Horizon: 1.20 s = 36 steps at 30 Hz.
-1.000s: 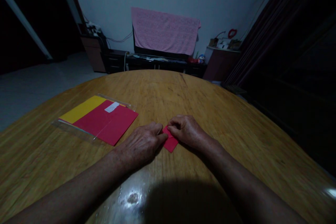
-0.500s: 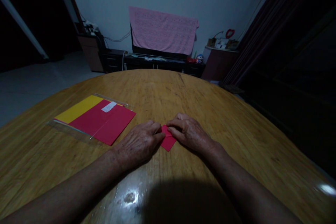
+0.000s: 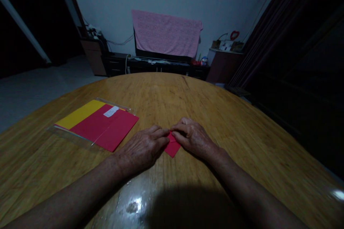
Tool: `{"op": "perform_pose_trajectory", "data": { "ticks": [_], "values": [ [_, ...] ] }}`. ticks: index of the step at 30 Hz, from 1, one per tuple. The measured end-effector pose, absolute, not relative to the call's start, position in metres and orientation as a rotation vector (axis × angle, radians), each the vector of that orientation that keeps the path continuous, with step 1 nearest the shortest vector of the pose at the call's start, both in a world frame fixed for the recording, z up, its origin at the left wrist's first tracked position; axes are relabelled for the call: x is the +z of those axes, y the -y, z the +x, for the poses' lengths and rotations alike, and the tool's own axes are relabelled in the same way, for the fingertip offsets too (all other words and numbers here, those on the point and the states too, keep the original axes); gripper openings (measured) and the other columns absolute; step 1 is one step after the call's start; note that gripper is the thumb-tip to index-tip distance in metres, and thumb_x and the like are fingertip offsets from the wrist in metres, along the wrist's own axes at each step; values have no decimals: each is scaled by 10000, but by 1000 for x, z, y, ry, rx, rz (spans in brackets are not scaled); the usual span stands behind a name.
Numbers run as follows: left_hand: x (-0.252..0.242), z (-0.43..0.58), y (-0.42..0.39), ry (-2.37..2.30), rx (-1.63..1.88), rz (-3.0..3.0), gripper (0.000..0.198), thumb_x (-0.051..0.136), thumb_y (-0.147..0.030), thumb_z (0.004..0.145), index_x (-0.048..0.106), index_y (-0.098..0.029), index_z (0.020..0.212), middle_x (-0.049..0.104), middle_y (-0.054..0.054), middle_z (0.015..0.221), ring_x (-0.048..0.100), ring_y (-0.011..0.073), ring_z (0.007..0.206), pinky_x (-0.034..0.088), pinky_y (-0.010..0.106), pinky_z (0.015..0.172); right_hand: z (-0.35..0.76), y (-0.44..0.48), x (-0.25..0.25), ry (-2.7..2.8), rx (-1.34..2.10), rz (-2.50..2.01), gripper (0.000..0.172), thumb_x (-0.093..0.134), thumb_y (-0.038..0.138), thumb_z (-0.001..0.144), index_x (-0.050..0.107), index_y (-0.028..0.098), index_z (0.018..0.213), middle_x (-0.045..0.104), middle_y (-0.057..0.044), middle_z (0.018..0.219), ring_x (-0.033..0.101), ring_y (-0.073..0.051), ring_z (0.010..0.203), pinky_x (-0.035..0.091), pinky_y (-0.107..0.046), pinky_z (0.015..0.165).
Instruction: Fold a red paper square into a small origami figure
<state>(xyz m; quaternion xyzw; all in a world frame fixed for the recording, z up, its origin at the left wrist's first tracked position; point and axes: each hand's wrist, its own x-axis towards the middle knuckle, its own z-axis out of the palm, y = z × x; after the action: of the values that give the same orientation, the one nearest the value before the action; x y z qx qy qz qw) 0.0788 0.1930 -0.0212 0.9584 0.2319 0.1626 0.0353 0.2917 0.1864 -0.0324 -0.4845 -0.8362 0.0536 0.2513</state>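
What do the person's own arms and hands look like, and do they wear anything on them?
The left forearm and right forearm are bare, with no sleeves, gloves or watch visible. The left hand and right hand look wrinkled; the left hand's back has small dark spots.

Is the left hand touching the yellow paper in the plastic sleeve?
No, the left hand sits at the small red paper on the wooden table, apart from the yellow paper.

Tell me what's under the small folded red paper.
The brown wooden table is under the small folded red paper. The left hand and right hand cover its top, hiding that part.
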Motion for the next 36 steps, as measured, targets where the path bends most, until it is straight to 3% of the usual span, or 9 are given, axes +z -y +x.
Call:
{"op": "perform_pose_trajectory", "data": {
  "ticks": [15,24,36],
  "values": [
    [-25,74,-197,-617,621,2968,240,416,-194,976,643,-144,1033,632,105,1227,560,230,1156,531,412,930,294,-189,-40,2115,191,-1328,100,622,243,850,710,202,875,653,-48,837,596,-169,812,460,-295,725],
    [-31,74,-200,-642,605,2963,245,406,-190,976,632,-145,1055,635,100,1239,560,242,1157,528,425,929,298,-194,-38,1608,561,-1292,142,586,290,837,685,189,827,682,-31,802,633,-158,755,496,-298,694],
    [-35,78,-201,-752,698,2934,238,430,-175,950,642,-146,1055,665,98,1201,575,247,1157,512,441,956,291,-184,-29,1941,422,-1330,95,600,134,763,637,190,696,617,-26,770,589,-154,746,461,-294,698]
  ]
}}
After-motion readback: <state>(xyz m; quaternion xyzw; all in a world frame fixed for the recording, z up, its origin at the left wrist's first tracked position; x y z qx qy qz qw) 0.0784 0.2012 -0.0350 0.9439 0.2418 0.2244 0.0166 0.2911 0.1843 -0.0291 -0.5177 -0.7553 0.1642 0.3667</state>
